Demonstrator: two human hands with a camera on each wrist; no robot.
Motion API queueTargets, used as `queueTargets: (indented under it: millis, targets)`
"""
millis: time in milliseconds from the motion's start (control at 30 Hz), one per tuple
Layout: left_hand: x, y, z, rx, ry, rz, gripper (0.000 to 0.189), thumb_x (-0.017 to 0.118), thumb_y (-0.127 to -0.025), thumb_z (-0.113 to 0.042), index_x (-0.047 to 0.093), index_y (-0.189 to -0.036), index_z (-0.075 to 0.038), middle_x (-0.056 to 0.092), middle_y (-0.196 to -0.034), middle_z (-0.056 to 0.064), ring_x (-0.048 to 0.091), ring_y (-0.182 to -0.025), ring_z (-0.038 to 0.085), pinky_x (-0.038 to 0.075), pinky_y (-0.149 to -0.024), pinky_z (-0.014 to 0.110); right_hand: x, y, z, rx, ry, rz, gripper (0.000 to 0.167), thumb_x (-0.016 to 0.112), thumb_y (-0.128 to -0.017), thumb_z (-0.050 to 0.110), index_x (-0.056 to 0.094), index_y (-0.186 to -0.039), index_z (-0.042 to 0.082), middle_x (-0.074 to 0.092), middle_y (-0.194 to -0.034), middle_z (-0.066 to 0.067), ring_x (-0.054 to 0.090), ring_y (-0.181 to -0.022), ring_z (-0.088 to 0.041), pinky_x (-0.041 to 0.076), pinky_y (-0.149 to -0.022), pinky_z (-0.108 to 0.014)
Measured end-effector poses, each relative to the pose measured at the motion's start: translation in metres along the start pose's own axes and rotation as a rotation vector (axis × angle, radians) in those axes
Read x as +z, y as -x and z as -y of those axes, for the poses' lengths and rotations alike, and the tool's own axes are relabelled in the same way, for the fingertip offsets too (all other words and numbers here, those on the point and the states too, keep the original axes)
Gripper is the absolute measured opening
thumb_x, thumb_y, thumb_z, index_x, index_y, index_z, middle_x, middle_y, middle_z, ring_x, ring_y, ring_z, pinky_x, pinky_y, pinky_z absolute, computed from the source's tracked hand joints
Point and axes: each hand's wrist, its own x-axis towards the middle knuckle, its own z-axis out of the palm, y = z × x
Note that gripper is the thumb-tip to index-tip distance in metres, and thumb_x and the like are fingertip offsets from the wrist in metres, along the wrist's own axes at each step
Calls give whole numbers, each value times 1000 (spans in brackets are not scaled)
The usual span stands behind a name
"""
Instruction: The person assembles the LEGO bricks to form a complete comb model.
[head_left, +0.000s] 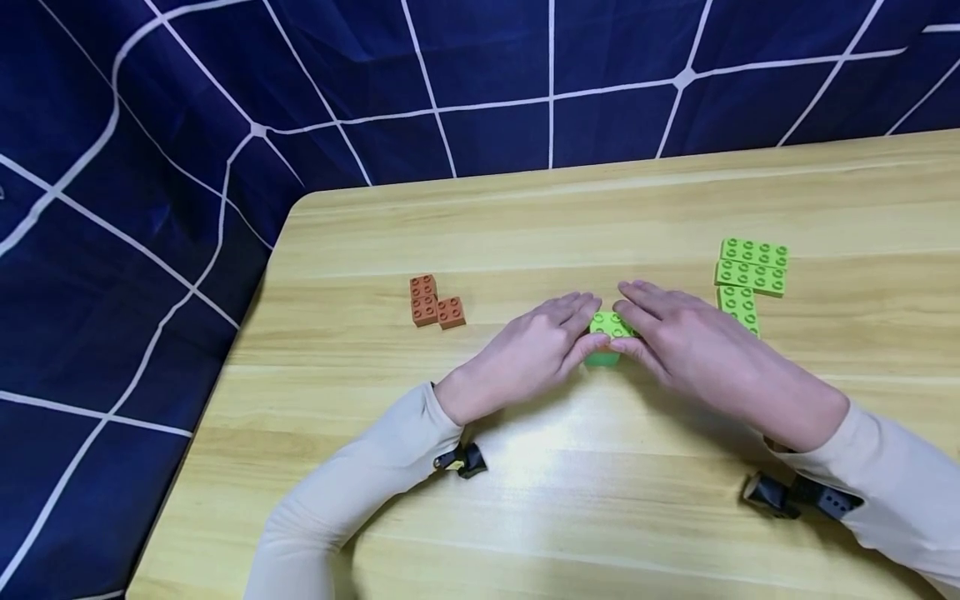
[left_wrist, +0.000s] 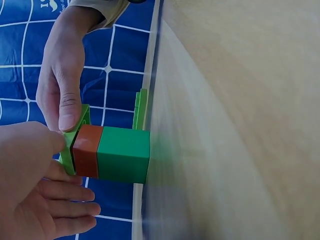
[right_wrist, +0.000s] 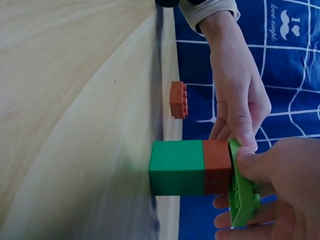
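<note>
A small stack stands on the table, with a dark green block [left_wrist: 124, 156] at the base and an orange-brown brick [left_wrist: 87, 151] over it. Across its top lies a thin lime green studded brick [head_left: 615, 323], which overhangs the stack on the right-hand side. My left hand [head_left: 536, 346] holds the lime brick at its left end, thumb at the near edge and fingers on the far side. At the overhanging end, my right hand [head_left: 690, 342] pinches the same brick between thumb and fingers. Both thumb tips nearly meet at its near edge.
Several orange-brown bricks [head_left: 424, 302] lie grouped on the table to the left. Several flat lime green bricks [head_left: 752, 267] lie behind the right hand. A dark blue curtain [head_left: 495, 83] with white lines hangs along the table's back and left edges.
</note>
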Motion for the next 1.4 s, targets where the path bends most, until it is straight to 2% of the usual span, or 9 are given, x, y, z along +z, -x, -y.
queueTargets:
  millis: [400,500,633,733,967,1233,1400]
  targets:
    - [-1,-1,4,-3,113,2,54,55,-117,-27,50,-154,12,51,-157,30,50,-149,39,34,-124,32,0,-1,-5,-22,-26,-31,93,20,-110,62,71,-124,-15,64,-133,-41,66,-119,-58,59,-93,-66]
    - [-2,-1,4,2,136,4,53,56,-117,-26,51,-154,12,51,-157,30,51,-148,39,37,-122,31,-2,-2,-5,2,-67,11,79,36,-113,54,70,-127,-16,67,-131,-38,69,-117,-55,60,-93,-64]
    - [-3,0,4,13,152,8,53,57,-117,-25,51,-153,13,52,-156,31,52,-146,39,41,-120,31,-6,-4,-5,51,-124,85,50,67,-111,29,67,-132,-17,70,-129,-34,70,-118,-52,59,-98,-64]
    - [-3,0,3,15,158,13,53,57,-117,-25,51,-153,13,52,-156,31,53,-146,40,42,-119,31,-7,-4,-5,72,-130,113,45,76,-105,18,66,-132,-18,70,-128,-35,69,-118,-52,58,-100,-64]
    - [-2,0,2,10,165,0,49,58,-116,-26,58,-150,10,56,-154,29,54,-145,38,41,-120,31,-7,-4,-7,59,-157,111,41,79,-102,13,69,-131,-14,73,-124,-32,72,-113,-50,60,-96,-64]
    - [-1,1,2,1,194,-4,42,58,-117,-25,65,-144,7,62,-150,25,59,-142,34,42,-120,29,-4,-4,-14,61,-273,131,37,76,-104,13,69,-131,-11,74,-124,-27,73,-115,-47,59,-99,-63]
    - [-2,1,1,2,197,-9,43,58,-117,-24,65,-144,8,63,-148,25,58,-142,35,40,-121,28,-3,-3,-12,83,-263,132,39,75,-105,12,66,-134,-11,72,-128,-30,71,-118,-49,57,-101,-64]
